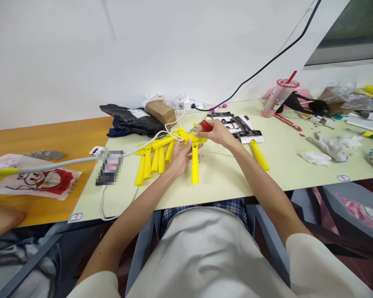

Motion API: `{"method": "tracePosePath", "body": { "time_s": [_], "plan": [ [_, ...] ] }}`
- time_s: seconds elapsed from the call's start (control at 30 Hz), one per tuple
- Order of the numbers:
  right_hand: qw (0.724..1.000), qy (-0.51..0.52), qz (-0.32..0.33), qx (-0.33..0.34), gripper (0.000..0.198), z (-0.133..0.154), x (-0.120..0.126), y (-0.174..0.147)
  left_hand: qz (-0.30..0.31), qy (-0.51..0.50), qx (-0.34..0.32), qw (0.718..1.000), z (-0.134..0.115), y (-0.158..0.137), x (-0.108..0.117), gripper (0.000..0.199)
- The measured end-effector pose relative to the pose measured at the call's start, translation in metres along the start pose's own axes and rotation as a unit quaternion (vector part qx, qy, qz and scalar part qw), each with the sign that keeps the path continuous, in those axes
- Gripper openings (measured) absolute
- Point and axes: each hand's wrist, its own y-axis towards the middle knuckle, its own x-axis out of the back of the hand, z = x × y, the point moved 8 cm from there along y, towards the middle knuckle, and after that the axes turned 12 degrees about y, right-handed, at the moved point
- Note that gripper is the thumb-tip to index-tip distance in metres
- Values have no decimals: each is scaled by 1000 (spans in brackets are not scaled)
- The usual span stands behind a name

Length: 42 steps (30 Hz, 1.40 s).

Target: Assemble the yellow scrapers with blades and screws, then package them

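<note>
My left hand [180, 159] is closed around the head of a yellow plastic scraper handle [195, 169], whose grip points toward me. My right hand [220, 131] is closed on a red-handled tool [206, 126], held against the top of that yellow head; its tip is too small to make out. Just left of my left hand lie several similar yellow handles [147, 163], side by side with their grips toward me. Beyond my right wrist are black-and-white packaged pieces [251, 136], and another yellow handle [259, 155] sticks out from under one of them.
A white cable [81, 160] crosses from the left over the table. Behind stand a black bag [133, 120], a brown box [160, 111] and a power strip [186, 103]. Rightward are a drink cup [279, 99], a red marker [287, 122] and gloves [328, 147]. Someone's arm [1, 219] shows far left.
</note>
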Motion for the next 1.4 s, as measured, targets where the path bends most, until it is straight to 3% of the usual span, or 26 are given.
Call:
{"method": "tracePosePath", "body": {
  "time_s": [0.27,0.4,0.5,0.57,0.63,0.87,0.97,1.17,1.4],
  "plan": [
    [996,-74,44,-2,33,-6,1,-4,-10,10,3,1000,4,1,0,39],
    [995,-86,51,31,44,-4,4,-6,-25,24,-3,999,-2,0,0,39],
    [989,-123,-32,74,52,4,22,-8,-41,23,-15,999,-12,-3,1,37],
    [972,-182,-100,108,45,11,37,-11,-38,14,-25,999,-19,-4,2,36],
    [954,-236,-113,144,34,16,42,-14,-22,7,-32,999,-25,-6,1,38],
    [942,-265,-41,201,25,15,29,-15,12,-7,-29,999,-29,-8,-3,48],
    [933,-317,-10,168,17,4,21,-12,9,-12,-13,1000,-24,-5,-2,40],
    [898,-431,80,23,16,-47,10,-4,-34,-14,37,999,-3,5,13,26],
    [898,-414,137,54,22,-62,-10,0,-47,-22,26,998,-2,9,15,18]
  ]
}}
